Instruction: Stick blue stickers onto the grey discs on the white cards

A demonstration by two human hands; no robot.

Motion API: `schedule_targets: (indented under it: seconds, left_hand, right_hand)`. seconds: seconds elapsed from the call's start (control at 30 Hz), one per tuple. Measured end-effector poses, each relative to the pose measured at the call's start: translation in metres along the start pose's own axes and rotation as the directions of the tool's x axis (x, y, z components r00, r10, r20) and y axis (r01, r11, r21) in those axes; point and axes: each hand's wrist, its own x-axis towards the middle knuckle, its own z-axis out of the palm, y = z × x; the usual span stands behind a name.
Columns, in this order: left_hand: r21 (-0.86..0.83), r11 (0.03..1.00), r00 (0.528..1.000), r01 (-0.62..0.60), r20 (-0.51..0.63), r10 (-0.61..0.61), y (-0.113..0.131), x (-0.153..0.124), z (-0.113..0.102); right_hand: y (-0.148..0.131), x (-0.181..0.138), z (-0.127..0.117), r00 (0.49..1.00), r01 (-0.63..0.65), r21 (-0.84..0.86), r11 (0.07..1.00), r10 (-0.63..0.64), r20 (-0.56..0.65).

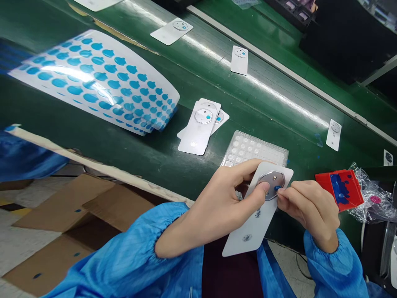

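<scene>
My left hand (214, 203) grips a white phone back cover (248, 238) along its edge and holds it tilted above the bench edge. The thumb presses on the silver, rounded camera plate (281, 180) near the cover's top. My right hand (313, 207) is closed in a pinch at the plate's right side, with a small blue sticker (277, 188) at the fingertips. Whether the sticker touches the plate fully I cannot tell. Behind the cover lies a clear plastic tray (276, 153) with small round pieces in compartments, partly hidden by my left hand.
A curled sheet of blue round stickers (124, 89) lies left on the green bench (155, 165). Stacked covers (194, 138) rest mid-bench; single covers (239, 66) lie along the far strip. A red tray (322, 182) and crumpled clear plastic (376, 203) are right. Cardboard boxes (58, 203) stand below left.
</scene>
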Motion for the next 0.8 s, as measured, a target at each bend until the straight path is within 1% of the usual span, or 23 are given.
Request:
schedule_targets:
  seconds: [0.23,0.33,0.43,0.57,0.8]
  left_hand:
    - [-0.032,0.999,1.0,0.0,-0.008,-0.001,-0.001,0.0,0.0]
    - [-0.043,0.999,1.0,-0.016,-0.021,0.015,-0.001,0.001,0.0]
    - [-0.057,0.998,1.0,-0.02,-0.025,0.018,-0.001,0.001,0.0]
    - [-0.069,0.998,1.0,-0.01,-0.019,0.009,-0.001,0.001,-0.001]
    - [-0.111,0.994,0.999,-0.002,-0.032,-0.001,0.0,-0.001,0.0]
  right_hand:
    - [0.003,0.002,0.001,0.999,0.017,0.034,0.999,-0.018,0.031]
    - [0.006,0.0,0.005,1.0,0.018,0.034,0.999,-0.018,-0.017]
    - [0.007,0.0,0.01,0.998,-0.023,0.025,0.999,0.024,-0.064]
    - [0.004,0.005,0.012,0.991,-0.103,0.022,0.994,0.105,-0.086]
    - [-0.004,0.016,0.013,0.982,-0.147,0.067,0.987,0.154,-0.114]
